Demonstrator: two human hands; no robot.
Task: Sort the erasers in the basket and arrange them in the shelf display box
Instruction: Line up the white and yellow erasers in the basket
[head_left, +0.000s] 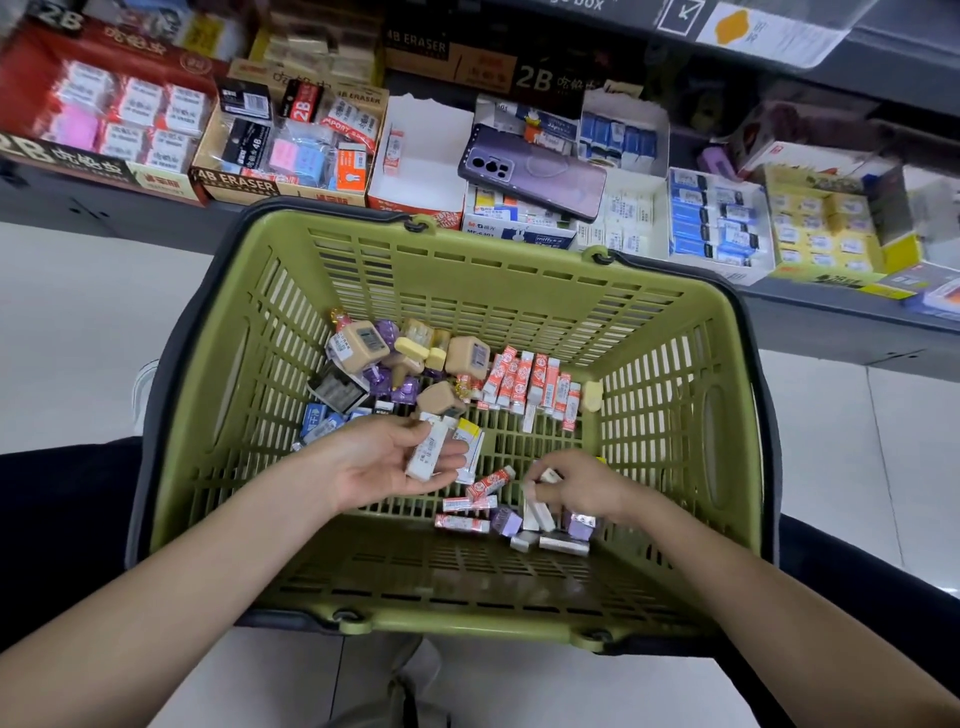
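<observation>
A green plastic basket (467, 270) sits below me, its floor strewn with several erasers: red-and-white ones (524, 382), beige blocks (358, 345), purple ones (506, 521) and blue ones (319, 418). My left hand (374, 460) lies palm up over the basket floor and holds a few white erasers (428, 452) in its curled fingers. My right hand (582, 486) reaches down to the basket floor and pinches a white eraser (537, 506) among the loose pieces. On the shelf beyond stands a nearly empty white display box (415, 176) with one red-and-white eraser inside.
The shelf holds several eraser display boxes: a red 2B box (104, 114), a 4B ERASER box (291, 150), blue-pack boxes (711, 218) and a yellow box (821, 228). A purple phone (535, 171) lies on boxes behind the basket. Pale floor tiles surround the basket.
</observation>
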